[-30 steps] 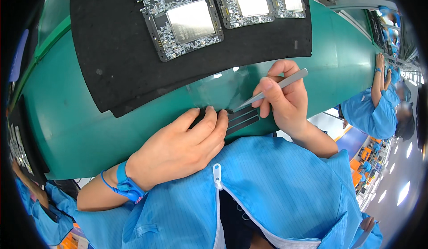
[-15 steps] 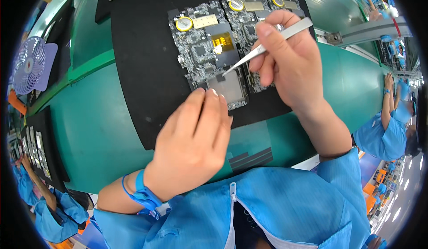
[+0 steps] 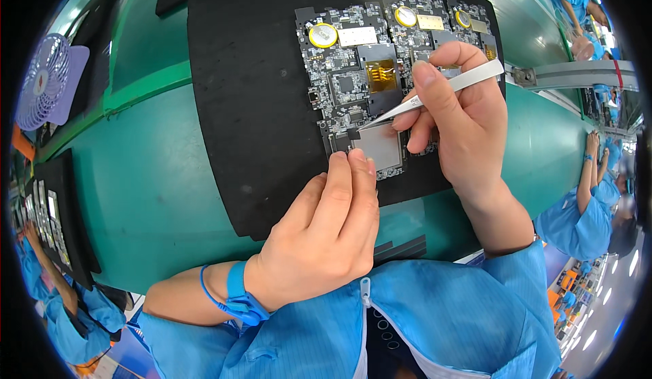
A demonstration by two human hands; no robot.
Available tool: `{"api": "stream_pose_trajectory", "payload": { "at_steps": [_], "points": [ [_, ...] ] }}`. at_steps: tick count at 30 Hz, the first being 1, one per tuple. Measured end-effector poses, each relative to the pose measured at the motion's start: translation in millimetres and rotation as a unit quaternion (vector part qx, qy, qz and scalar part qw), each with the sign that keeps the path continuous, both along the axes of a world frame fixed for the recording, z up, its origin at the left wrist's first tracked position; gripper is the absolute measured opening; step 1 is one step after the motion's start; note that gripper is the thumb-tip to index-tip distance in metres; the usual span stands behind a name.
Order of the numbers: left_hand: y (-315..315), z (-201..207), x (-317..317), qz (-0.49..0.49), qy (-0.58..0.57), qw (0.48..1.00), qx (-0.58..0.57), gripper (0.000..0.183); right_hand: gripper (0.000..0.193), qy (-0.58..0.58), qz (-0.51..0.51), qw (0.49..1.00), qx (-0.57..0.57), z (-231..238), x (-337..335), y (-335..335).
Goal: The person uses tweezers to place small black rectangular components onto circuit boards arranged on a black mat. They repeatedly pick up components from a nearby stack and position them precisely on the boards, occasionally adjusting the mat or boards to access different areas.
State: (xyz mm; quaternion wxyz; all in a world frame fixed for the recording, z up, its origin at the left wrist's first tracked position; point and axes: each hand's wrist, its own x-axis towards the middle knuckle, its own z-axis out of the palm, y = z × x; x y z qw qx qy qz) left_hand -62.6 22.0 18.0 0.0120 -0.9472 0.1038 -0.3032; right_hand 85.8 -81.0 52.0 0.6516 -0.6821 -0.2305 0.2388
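The pointed silver tweezers (image 3: 448, 92) are held in my right hand (image 3: 468, 124), between thumb and fingers. Their tips meet a small black square piece (image 3: 354, 134) on the lower part of the nearest circuit board (image 3: 348, 83). A grey metal plate (image 3: 380, 149) lies beside that piece. My left hand (image 3: 326, 229) has its fingertips together at the board's lower edge, just below the black piece; anything under them is hidden. The board also carries a round yellow-rimmed coin cell (image 3: 322, 36) and an amber film patch (image 3: 382, 75).
Two similar boards (image 3: 429, 22) lie alongside to the right on the black mat (image 3: 238, 107), partly behind my right hand. The mat rests on a green table (image 3: 156, 195). Dark strips (image 3: 401, 248) lie near the front edge. A purple fan (image 3: 42, 83) stands far left; co-workers sit both sides.
The mat and boards appear farther right and slightly lower, along with both hands. The tweezer tips remain at the small black piece, and the left fingertips stay by the board's lower edge.
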Motion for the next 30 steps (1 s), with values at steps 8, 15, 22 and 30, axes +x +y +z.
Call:
{"api": "stream_pose_trajectory", "payload": {
  "at_steps": [8,15,22,30],
  "points": [
    [-2.7,2.1,-2.9,0.008,0.024,1.000,-0.013,0.028,0.023,-0.010,0.000,1.000,-0.001,-0.3,0.0,0.8],
    [-2.8,2.6,1.8,0.027,0.023,0.997,-0.075,0.020,0.024,-0.018,0.006,1.000,0.003,-3.3,0.8,-1.0],
    [-0.2,3.3,3.8,0.022,0.042,0.993,-0.106,0.017,0.022,-0.127,-0.005,0.992,0.015,-8.0,-5.1,-1.4],
    [-4.2,-2.0,-5.3,0.017,0.028,0.997,-0.069,0.027,0.010,-0.293,0.046,0.949,0.108,-21.5,-7.1,-13.6]
  ]
}}
